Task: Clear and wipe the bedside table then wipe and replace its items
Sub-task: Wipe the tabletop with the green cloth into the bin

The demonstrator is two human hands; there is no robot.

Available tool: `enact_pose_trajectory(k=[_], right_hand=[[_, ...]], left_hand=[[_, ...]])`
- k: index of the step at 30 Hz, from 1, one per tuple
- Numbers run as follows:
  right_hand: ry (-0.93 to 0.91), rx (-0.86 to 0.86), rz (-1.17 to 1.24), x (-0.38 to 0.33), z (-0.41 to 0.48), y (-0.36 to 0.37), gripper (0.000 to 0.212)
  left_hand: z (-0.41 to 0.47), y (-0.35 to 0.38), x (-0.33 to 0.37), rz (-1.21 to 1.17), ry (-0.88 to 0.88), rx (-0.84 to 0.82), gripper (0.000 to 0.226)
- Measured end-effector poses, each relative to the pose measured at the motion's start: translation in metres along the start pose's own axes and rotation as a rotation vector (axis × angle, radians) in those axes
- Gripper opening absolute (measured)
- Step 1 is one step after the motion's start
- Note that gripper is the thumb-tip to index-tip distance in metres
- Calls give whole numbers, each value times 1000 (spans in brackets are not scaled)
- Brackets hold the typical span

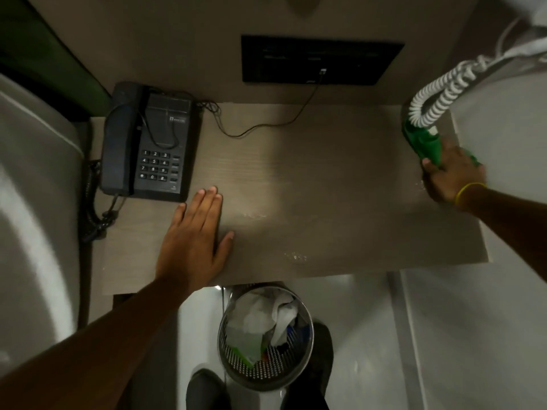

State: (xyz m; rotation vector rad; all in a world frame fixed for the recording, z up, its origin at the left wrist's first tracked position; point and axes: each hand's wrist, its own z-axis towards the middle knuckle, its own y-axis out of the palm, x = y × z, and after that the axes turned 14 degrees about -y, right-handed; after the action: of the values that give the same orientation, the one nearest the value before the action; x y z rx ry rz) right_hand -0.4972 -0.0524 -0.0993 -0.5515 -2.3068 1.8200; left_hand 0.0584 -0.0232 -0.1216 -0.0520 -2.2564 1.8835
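Note:
The wooden bedside table (310,173) fills the middle of the head view. A black corded telephone (151,143) stands at its back left corner. My left hand (195,241) lies flat on the tabletop just in front of the phone, fingers together, holding nothing. At the table's right edge my right hand (453,176) grips a green object (423,142), its shape partly hidden by my fingers, with a white coiled cord (441,96) rising from it to the upper right. Small wet spots (296,256) glisten near the front edge.
A thin black cable (266,125) runs from a dark wall panel (321,59) across the back of the table. A mesh waste bin (265,335) full of rubbish stands on the floor under the front edge. A bed (32,202) borders the left side.

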Motion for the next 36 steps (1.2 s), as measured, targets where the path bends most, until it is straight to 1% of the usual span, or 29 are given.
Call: enact_pose_trajectory(k=[2,4,6,9,13,16,18,20,23,25,28,31,34,36], right_hand=[[1,-21,14,-5,-9,3,75],[7,-3,22,-12,-36,8,75],[-53,1,20,-11,-82,17,71],[-154,-44,16,-9,-159,37,64],[-120,-98,1,-16,-215,61,67],[-145,-98,-13,-20,-209,56,70],[-167,-86,-30,-15,-178,46,69],[-155,-56,-18,-7,-126,36,66],[-99,1,1,-5,-55,17,65],[-42,31,26,-8,-43,15,64],[14,36,67,-19,-72,28,65],[142,39,118,-41,-122,50,67],[250,86,109,-103,-166,68,72],[218,42,116,-166,-191,78,80]], left_hand=[[0,-1,0,-3,-7,-5,77],[0,-1,1,-5,-3,-8,77],[1,-1,1,-12,6,-7,77],[1,1,1,-18,9,14,78],[2,3,-1,-16,19,21,78],[1,4,-1,-15,18,24,78],[1,5,-1,-20,18,21,77],[1,5,-1,-28,22,30,77],[0,4,-1,-32,26,49,76],[0,4,0,-33,28,55,76],[0,3,-2,-39,29,47,75],[0,4,-1,-32,35,46,75],[0,4,-3,-32,32,53,75],[0,4,-1,-45,34,62,75]])
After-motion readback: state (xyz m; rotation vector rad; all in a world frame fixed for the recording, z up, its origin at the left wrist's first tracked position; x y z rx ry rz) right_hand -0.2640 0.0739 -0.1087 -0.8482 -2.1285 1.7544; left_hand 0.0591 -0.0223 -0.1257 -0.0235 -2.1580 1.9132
